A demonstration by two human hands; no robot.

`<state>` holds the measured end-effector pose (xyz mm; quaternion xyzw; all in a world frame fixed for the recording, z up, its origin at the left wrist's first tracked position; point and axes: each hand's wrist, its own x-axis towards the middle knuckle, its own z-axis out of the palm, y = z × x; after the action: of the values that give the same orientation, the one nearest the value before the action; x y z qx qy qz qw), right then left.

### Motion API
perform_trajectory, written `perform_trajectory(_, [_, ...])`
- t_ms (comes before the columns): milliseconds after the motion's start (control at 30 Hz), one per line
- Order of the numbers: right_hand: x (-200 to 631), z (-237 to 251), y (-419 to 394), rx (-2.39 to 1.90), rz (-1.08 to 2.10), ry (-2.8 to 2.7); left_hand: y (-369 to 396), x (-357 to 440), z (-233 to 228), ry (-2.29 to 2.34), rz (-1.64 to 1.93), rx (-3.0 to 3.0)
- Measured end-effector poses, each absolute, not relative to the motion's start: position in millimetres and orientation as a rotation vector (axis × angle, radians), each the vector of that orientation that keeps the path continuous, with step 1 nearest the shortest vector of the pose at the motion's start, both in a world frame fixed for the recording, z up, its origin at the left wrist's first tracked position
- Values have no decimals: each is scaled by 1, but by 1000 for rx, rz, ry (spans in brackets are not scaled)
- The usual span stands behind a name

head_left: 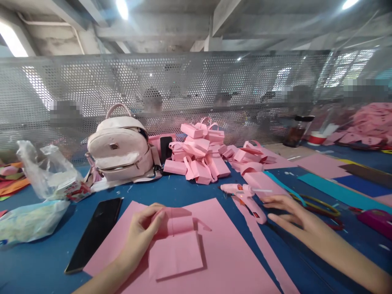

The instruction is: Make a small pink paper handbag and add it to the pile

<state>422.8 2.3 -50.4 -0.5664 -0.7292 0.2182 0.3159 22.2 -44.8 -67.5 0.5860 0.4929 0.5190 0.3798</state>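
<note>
My left hand (146, 228) pinches the rolled top edge of a small folded pink paper piece (177, 245), which rests on a large pink sheet (214, 253) on the blue table. My right hand (290, 214) is stretched out with its fingers apart, its fingertips right beside the handle of a pink glue gun (245, 195) that lies on the table. It holds nothing.
A black phone (94, 232) lies left of the sheet. Behind are a pale backpack (121, 149), a pile of folded pink paper boxes (205, 155), plastic bags (43, 179) at left, coloured sheets and a yellow ring (318, 204) at right, and a perforated metal screen (183, 90).
</note>
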Motion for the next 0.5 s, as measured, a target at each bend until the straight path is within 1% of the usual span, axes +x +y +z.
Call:
perform_trajectory(100, [404,-51,19,-1607,547,-2071,-47,21,-68,1252,1340,1546])
perform_trajectory(200, [382,-46,32,-1628,521,-2127,-49,21,-68,1250,1351,1583])
perform_trajectory(333, [357,-26,25,-1494,504,-2045,-49,20,-69,1282,1366,1590])
perform_trajectory(400, [345,-15,13,-1370,617,-1962,-48,19,-71,1308,1370,1573])
perform_trajectory(500, [328,-14,-4,-1193,977,-1914,-48,19,-72,1342,1353,1532])
